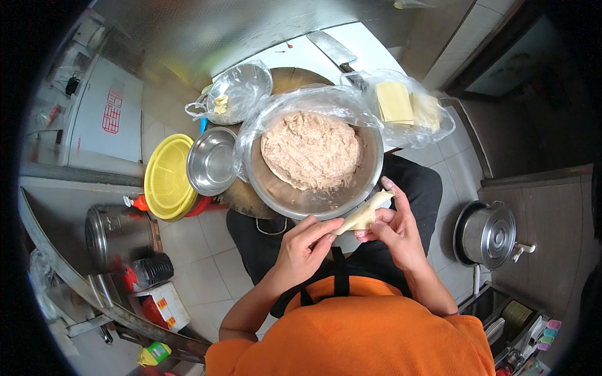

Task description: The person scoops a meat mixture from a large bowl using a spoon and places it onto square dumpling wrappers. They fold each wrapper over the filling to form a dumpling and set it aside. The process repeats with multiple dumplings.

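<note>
Head camera looks down on two bare hands with a thin dough sheet (pixel 362 217) between them, just in front of a big metal bowl (pixel 271 188). The left hand (pixel 302 246) pinches the sheet's left end with its fingertips, and the right hand (pixel 396 230) has its fingers closed around the other end, so both hands are gripping it. The sheet is pale yellow, soft and smooth, and folded into a long, narrow shape. The bowl is round and shiny, and in it sits a big, lumpy mound of pink meat (pixel 310 150). Crinkly clear plastic (pixel 295 101) hangs over its far rim. To the right, flat, square dough sheets (pixel 394 102) lie stacked in a see-through bag (pixel 446 127). On the left are a small, smooth metal bowl (pixel 212 161) and a round yellow plastic basket (pixel 169 169).
</note>
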Motion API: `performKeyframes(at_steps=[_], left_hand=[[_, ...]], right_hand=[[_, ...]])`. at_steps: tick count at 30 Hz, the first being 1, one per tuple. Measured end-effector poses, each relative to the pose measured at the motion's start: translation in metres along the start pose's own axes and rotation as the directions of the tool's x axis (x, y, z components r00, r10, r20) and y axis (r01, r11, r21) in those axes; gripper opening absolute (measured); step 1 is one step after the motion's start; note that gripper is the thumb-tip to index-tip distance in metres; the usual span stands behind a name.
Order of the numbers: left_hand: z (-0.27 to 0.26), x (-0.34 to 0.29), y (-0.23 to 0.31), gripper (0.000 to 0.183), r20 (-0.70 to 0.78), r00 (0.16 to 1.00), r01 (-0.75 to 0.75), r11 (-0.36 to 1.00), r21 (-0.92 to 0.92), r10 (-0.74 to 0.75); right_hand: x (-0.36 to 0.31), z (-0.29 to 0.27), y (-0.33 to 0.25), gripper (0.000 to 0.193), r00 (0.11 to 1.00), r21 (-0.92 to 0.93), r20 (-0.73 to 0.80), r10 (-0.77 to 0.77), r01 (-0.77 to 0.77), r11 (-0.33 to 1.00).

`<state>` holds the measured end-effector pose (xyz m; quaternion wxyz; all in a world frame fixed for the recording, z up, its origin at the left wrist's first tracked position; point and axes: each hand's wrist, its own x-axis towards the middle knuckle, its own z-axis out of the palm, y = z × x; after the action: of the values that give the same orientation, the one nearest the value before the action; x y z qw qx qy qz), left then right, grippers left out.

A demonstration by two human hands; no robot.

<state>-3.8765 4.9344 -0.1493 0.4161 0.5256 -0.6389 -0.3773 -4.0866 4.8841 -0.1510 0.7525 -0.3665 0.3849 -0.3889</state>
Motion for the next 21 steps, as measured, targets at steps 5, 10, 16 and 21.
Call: performKeyframes(at_steps=[5, 10, 16, 21], left_hand=[[0.002, -0.003, -0.007, 0.031, 0.032, 0.995, 0.095, 0.989, -0.116, -0.092], [0.003, -0.009, -0.014, 0.03, 0.088, 0.983, 0.177, 0.964, -0.201, -0.162], [0.003, -0.014, -0.014, 0.03, 0.169, 0.974, 0.176, 0.974, -0.146, -0.15], [-0.015, -0.015, -0.011, 0.037, 0.256, 0.96, 0.129, 0.991, -0.032, -0.116]], right_hand=[[-0.009, 0.01, 0.005, 0.086, 0.977, -0.207, 0.0, -0.212, 0.208, 0.956], [-0.006, 0.007, -0.005, 0.059, 0.845, -0.826, 0.313, -0.434, 0.468, 0.315], [-0.003, 0.004, -0.007, 0.031, 0.816, -0.869, 0.481, -0.321, 0.493, -0.048], [-0.002, 0.001, -0.004, 0.018, 0.753, -0.796, 0.605, -0.26, 0.577, -0.183]])
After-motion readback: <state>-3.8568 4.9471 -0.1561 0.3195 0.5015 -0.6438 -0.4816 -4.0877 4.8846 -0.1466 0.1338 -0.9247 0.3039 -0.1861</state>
